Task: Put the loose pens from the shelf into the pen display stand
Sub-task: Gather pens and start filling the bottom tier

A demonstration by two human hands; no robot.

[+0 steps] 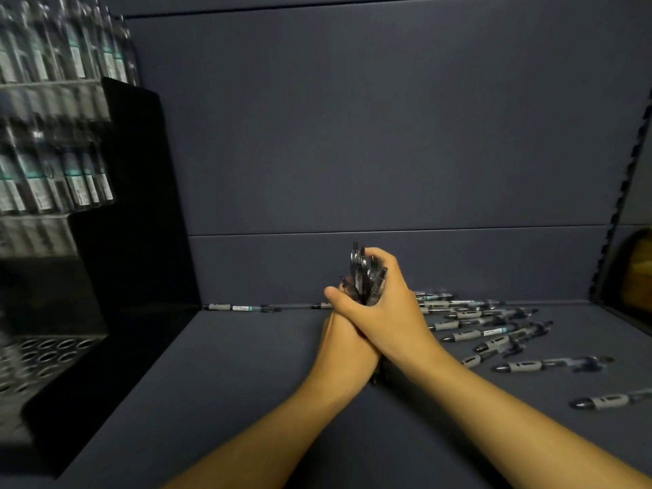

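Dark shelf [247, 382]: both hands, left hand [344, 342] and right hand [395, 312], clasp pen bundle [363, 277]; loose pens [487, 330] right, display stand [116, 241] left.

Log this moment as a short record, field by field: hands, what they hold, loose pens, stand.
left hand: wrapped round the lower part of the bundle of pens, under the right hand
right hand: gripping the same bundle from above
bundle of pens: upright, ends sticking out above the hands
loose pens: scattered flat on the shelf, right of the hands; a single pen lies by the back wall
pen display stand: far left, black, upper tiers filled, empty holes in the lowest tier
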